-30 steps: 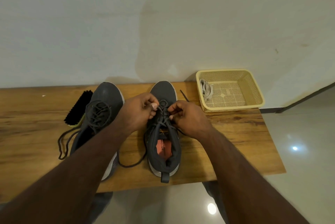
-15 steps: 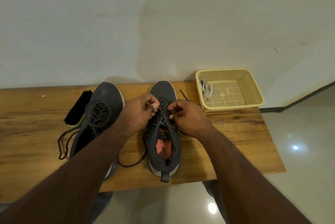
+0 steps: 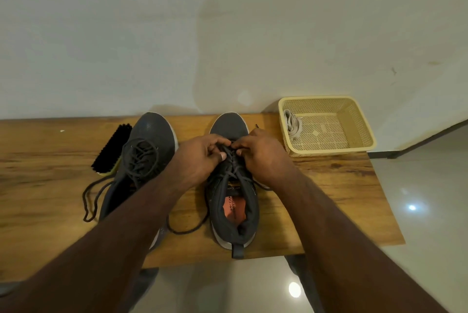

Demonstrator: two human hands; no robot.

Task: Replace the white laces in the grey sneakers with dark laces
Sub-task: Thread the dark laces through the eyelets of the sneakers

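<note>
Two grey sneakers stand side by side on the wooden bench, toes toward the wall. The left sneaker carries a dark lace whose loose ends trail off to its left. Over the right sneaker, my left hand and my right hand meet at the upper eyelets, each pinching the dark lace there. A slack loop of that lace lies on the bench between the shoes. White laces lie bundled in the yellow basket.
A black shoe brush lies just left of the left sneaker. The basket sits at the bench's back right corner against the wall. The bench's front edge is close to the sneakers' heels, with glossy floor below and to the right.
Both hands have drawn closer together over the right sneaker's lacing, fingertips nearly touching. The sneakers, brush and basket stay put.
</note>
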